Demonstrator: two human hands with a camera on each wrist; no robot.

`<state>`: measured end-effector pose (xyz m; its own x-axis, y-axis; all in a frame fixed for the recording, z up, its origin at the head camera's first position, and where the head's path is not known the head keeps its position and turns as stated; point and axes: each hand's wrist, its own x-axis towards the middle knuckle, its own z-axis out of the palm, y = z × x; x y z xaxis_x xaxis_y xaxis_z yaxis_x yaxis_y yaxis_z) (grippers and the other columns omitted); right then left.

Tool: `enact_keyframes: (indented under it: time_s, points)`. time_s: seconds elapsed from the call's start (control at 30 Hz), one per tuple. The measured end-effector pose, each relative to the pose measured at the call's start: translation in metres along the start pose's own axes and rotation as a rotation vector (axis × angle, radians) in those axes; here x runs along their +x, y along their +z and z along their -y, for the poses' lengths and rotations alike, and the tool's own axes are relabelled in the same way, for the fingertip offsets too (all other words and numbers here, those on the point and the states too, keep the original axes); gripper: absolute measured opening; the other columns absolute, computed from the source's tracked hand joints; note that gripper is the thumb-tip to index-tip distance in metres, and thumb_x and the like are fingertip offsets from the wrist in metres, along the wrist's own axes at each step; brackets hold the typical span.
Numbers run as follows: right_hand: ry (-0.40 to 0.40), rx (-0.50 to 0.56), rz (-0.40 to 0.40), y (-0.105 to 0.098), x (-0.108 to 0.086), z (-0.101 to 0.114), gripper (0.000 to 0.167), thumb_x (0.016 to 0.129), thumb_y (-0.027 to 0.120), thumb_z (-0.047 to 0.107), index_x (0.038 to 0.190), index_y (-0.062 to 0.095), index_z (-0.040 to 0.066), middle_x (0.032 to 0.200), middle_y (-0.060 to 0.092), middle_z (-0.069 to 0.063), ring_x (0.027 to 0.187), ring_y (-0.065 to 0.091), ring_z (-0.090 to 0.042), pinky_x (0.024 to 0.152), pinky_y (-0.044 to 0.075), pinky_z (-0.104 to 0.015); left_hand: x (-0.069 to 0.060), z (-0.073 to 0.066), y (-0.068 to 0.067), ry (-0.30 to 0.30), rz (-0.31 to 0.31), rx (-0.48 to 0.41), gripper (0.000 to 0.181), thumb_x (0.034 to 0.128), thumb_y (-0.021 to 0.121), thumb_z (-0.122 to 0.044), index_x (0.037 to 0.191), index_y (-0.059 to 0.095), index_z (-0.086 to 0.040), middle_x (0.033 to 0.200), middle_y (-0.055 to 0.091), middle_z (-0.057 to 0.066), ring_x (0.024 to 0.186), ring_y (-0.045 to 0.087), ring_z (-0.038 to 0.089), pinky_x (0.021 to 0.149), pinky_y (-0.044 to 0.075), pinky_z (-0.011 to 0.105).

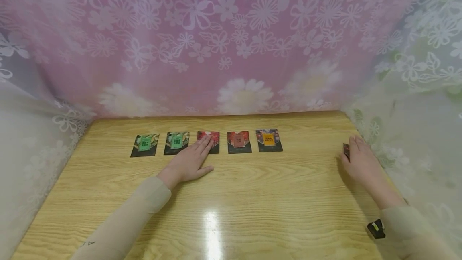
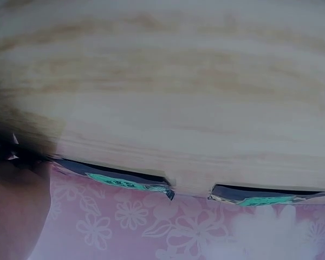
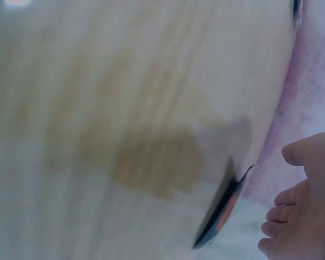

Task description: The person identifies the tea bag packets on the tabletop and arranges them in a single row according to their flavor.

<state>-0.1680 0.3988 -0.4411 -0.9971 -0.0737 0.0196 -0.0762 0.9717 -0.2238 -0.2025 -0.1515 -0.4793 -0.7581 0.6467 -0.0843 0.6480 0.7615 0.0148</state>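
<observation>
My left hand (image 1: 191, 159) lies with straight fingers on a red and black packet (image 1: 215, 145), the middle one of a row, and its thumb is spread out to the side. To its left are two green-labelled packets (image 1: 176, 143), which also show edge-on in the left wrist view. At the table's right edge my right hand (image 1: 359, 159) hovers by another dark packet (image 1: 346, 150), mostly hidden beneath it. In the right wrist view that packet (image 3: 221, 216) lies apart from the right hand (image 3: 309, 203), whose fingers are loosely bent around nothing.
Right of the left hand lie a red packet with a brownish label (image 1: 239, 142) and one with an orange label (image 1: 269, 140). Pink flowered cloth (image 1: 231, 51) hangs behind the wooden table (image 1: 260, 196). A small black device (image 1: 376, 228) is at the right wrist.
</observation>
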Motion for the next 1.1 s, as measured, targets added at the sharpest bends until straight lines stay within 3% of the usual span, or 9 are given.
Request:
enact_keyframes:
  time_s: [0.33, 0.67, 1.1]
  points:
    - [0.072, 0.017, 0.06, 0.004, -0.017, -0.022, 0.074, 0.114, 0.044, 0.025, 0.157, 0.012, -0.026, 0.159, 0.01, -0.054, 0.15, 0.01, -0.069, 0.123, 0.015, -0.078, 0.0, 0.001, 0.001, -0.006, 0.017, 0.004, 0.092, 0.1094, 0.036, -0.066, 0.17, 0.008, -0.003, 0.18, 0.001, 0.016, 0.168, 0.007, 0.031, 0.136, 0.023, 0.045]
    - [0.066, 0.0, 0.104, 0.009, -0.018, -0.026, 0.074, 0.112, 0.049, 0.021, 0.156, 0.013, -0.027, 0.155, 0.013, -0.057, 0.144, 0.016, -0.073, 0.117, 0.023, -0.081, 0.0, 0.001, 0.0, -0.004, 0.021, 0.006, 0.091, 0.1099, 0.036, -0.064, 0.17, 0.008, -0.003, 0.18, 0.002, 0.017, 0.168, 0.008, 0.032, 0.135, 0.024, 0.046]
    - [0.081, 0.01, 0.137, 0.01, -0.016, -0.025, 0.075, 0.113, 0.046, 0.022, 0.156, 0.009, -0.028, 0.156, 0.009, -0.057, 0.145, 0.014, -0.072, 0.117, 0.023, -0.08, 0.001, 0.0, 0.0, -0.023, 0.05, 0.02, 0.091, 0.11, 0.033, -0.065, 0.171, 0.004, -0.004, 0.18, -0.001, 0.015, 0.168, 0.004, 0.03, 0.136, 0.022, 0.045]
